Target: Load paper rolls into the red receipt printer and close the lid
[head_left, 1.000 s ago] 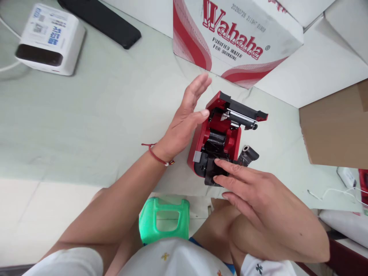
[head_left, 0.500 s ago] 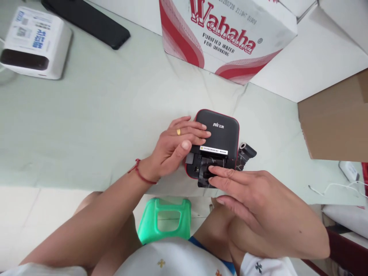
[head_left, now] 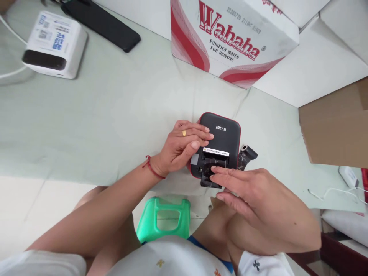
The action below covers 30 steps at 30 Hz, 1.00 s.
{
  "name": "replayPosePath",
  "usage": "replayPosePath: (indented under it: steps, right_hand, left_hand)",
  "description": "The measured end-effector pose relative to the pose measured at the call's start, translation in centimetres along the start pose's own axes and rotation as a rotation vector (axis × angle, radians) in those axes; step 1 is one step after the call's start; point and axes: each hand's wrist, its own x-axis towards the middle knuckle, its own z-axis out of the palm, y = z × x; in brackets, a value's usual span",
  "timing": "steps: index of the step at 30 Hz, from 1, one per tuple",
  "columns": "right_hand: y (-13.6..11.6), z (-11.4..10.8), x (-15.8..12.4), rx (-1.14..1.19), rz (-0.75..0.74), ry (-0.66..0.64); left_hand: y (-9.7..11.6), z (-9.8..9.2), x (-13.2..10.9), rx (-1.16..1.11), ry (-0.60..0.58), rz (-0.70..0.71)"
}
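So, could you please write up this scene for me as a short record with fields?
Surface: pale green table
Main item: small black-topped red printer, lid shut
Left hand: fingers laid on the lid's left part
Right hand: fingertips on the black film at the printer's front
Beside printer: black roll, at its right
Behind: Wahaha carton; white device far left

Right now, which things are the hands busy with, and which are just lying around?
In use: left hand, right hand, black-and-red printer, black strip at its front, black roll beside it.
Lying about: white printer, flat black device, Wahaha box, brown carton, green stool.
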Motion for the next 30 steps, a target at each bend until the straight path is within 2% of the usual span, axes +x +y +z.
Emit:
replayPosePath:
  steps: [3,6,9,13,15,23,30]
  right_hand:
    - [0.3,-0.1,-0.1,0.002,0.008,-0.004]
    - [0.7,-0.2,0.0,-0.003,0.022,0.010]
    - [1.0,-0.3,0.3,0.004,-0.006,0.030]
    - [1.2,-0.4,0.9,0.017,-0.037,0.051]
    - [1.2,-0.3,1.0,0.022,-0.045,0.054]
    - [1.5,-0.4,0.6,0.006,-0.060,0.038]
    - [1.9,-0.4,0.4,0.015,-0.086,0.031]
  left_hand:
    - [0.5,-0.3,-0.2,-0.058,-0.030,-0.031]
    - [0.8,-1.1,-0.4,-0.161,-0.135,-0.070]
    - [0.6,-1.5,-0.6,-0.294,-0.196,-0.183]
    - [-0.3,-0.9,-1.0,-0.504,-0.088,-0.385]
    - [-0.7,-0.5,-1.2,-0.580,-0.053,-0.435]
    - [-0.6,-0.7,-1.3,-0.685,-0.109,-0.458]
    - [-2.2,-1.4,-2.4,-0.645,-0.189,-0.439]
